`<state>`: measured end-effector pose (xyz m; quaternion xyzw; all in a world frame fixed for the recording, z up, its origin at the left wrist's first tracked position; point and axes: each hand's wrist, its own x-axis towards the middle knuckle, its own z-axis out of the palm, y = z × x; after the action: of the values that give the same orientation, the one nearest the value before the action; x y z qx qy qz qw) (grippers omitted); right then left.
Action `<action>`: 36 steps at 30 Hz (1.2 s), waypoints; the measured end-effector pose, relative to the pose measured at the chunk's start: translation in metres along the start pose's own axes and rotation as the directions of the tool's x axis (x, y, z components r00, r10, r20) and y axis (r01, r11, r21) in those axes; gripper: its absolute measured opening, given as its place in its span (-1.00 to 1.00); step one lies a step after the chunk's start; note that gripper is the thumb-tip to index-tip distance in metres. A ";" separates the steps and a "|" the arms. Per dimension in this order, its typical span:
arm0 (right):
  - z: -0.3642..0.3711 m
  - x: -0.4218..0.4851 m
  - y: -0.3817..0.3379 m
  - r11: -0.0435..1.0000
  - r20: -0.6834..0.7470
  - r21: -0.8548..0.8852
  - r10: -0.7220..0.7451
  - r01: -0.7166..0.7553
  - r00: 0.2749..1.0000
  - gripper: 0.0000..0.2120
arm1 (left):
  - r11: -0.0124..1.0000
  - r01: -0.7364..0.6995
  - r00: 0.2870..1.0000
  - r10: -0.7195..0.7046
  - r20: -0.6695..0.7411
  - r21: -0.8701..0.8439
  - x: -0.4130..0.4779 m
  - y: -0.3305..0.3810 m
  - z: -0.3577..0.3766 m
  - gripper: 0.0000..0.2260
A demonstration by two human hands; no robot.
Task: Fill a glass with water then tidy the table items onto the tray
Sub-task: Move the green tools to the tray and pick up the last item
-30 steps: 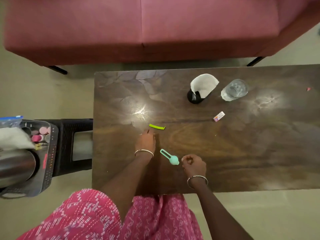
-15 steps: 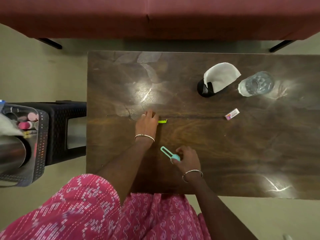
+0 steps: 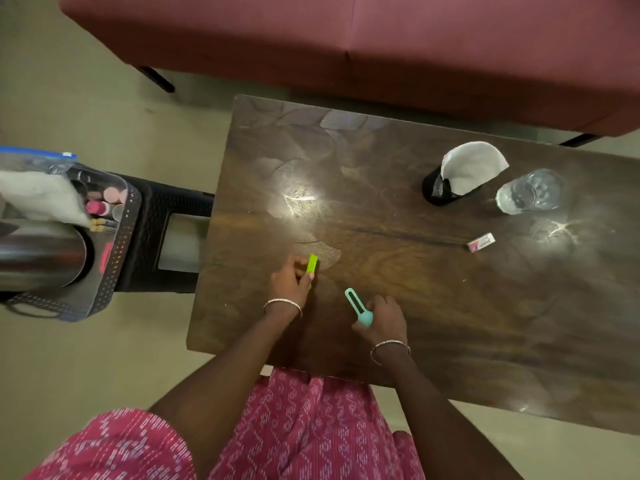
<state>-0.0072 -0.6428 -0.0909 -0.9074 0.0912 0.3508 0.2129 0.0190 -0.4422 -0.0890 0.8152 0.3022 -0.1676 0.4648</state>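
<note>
My left hand is shut on a small lime-green clip, which sticks up past the fingers over the dark wooden table. My right hand grips the round end of a teal clip, its long end pointing up and left. A clear glass with water in it lies toward the far right. A black mesh cup holding a white cloth is beside the glass. A small white eraser lies nearer. The perforated grey tray rests on a black stool at the left.
The tray holds a steel flask, a white cloth and several small pink items. The black stool touches the table's left side. A red sofa runs along the far side.
My left hand has closed on the green clip and lifted it off the table. My right hand has taken hold of the teal clip. The view has swung left.
</note>
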 end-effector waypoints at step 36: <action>0.093 -0.198 -0.286 0.932 -0.084 0.133 -0.330 0.338 0.940 -0.71 | 0.925 0.204 0.886 -0.313 -0.341 -0.320 -0.163 -0.156 -0.315 -0.82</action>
<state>-0.1190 -0.3420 0.0736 -0.9018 -0.0326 0.2744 0.3323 -0.2086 -0.1661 0.0597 0.7113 0.5149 -0.0213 0.4780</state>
